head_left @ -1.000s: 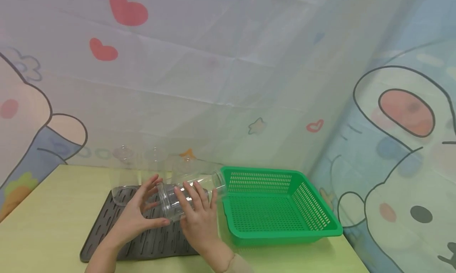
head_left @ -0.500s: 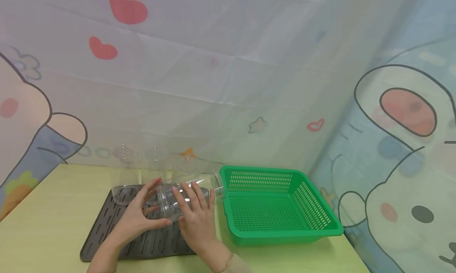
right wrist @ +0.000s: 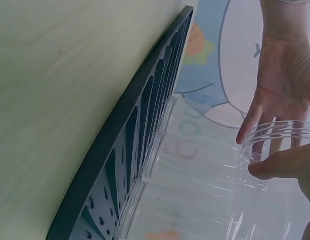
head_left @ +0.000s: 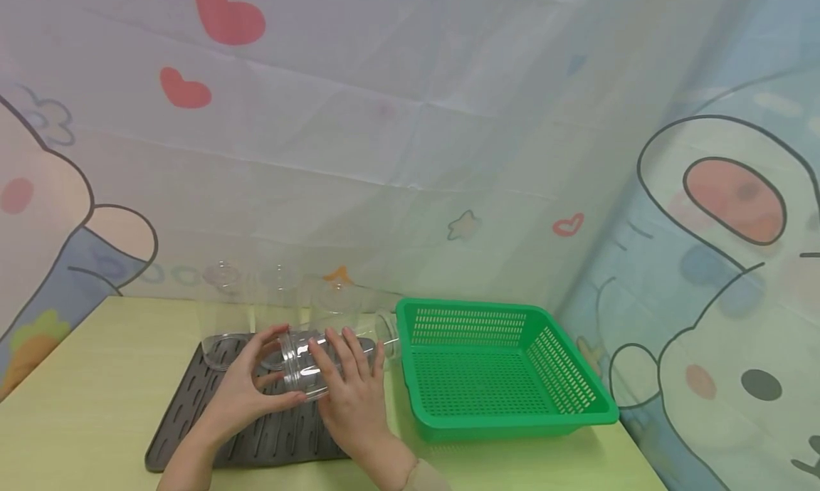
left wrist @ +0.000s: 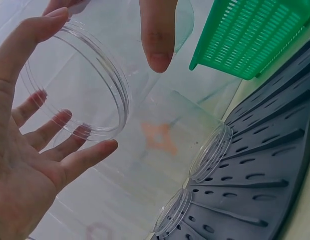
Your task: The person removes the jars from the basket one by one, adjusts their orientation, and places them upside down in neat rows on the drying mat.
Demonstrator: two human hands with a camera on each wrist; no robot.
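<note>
A clear jar (head_left: 300, 366) lies tipped on its side in the air above the dark grey ridged mat (head_left: 192, 423). Its wide threaded mouth (left wrist: 123, 102) faces my left hand (head_left: 233, 391), whose thumb and fingers curve around the rim. My right hand (head_left: 359, 405) grips the jar's body, fingers laid across the upper side; the right thumb (right wrist: 280, 166) shows against it in the right wrist view. Behind the hands, a left jar (head_left: 221, 309), a middle jar (head_left: 277, 306) and a right jar (head_left: 336, 302) stand mouth down on the mat.
To the right of the mat stands a green slatted basket (head_left: 506, 425), close to the held jar's far end. Both sit on a pale yellow table (head_left: 70, 405). A printed cloth (head_left: 359, 156) with hearts and cartoon animals hangs behind and at the right.
The held jar and my right hand have shifted slightly left, away from the basket's rim. My left hand has stayed nearly in place around the mouth. The standing jars have not moved.
</note>
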